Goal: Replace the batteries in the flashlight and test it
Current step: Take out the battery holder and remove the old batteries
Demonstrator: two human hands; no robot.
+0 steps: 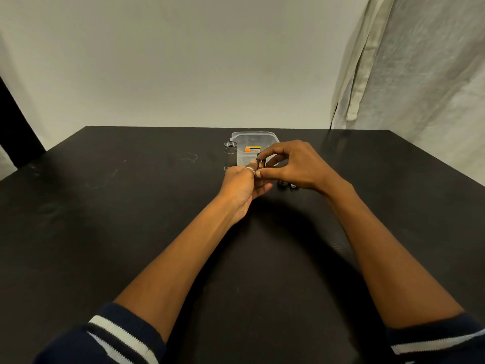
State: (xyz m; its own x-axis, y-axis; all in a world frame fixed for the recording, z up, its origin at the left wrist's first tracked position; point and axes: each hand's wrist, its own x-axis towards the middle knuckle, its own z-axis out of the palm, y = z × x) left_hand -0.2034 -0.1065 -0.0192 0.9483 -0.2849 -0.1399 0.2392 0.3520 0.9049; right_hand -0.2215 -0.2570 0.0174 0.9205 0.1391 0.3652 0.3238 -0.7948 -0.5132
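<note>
A silver flashlight body (230,155) stands upright on the black table (131,206), its threaded open end up. Just right of it, my left hand (242,183) and my right hand (291,164) meet over a small dark battery holder (261,164) with a copper-coloured battery in it. My left hand holds it from below; my right hand pinches its top with thumb and fingers. Small dark parts (287,185), partly hidden, lie on the table under my right hand. An orange and black battery (252,149) lies in a clear plastic box (254,137) behind.
The clear box sits near the table's far edge, close behind my hands. A pale wall rises behind the table and a light curtain (406,74) hangs at the right. A dark object (15,127) stands at the far left.
</note>
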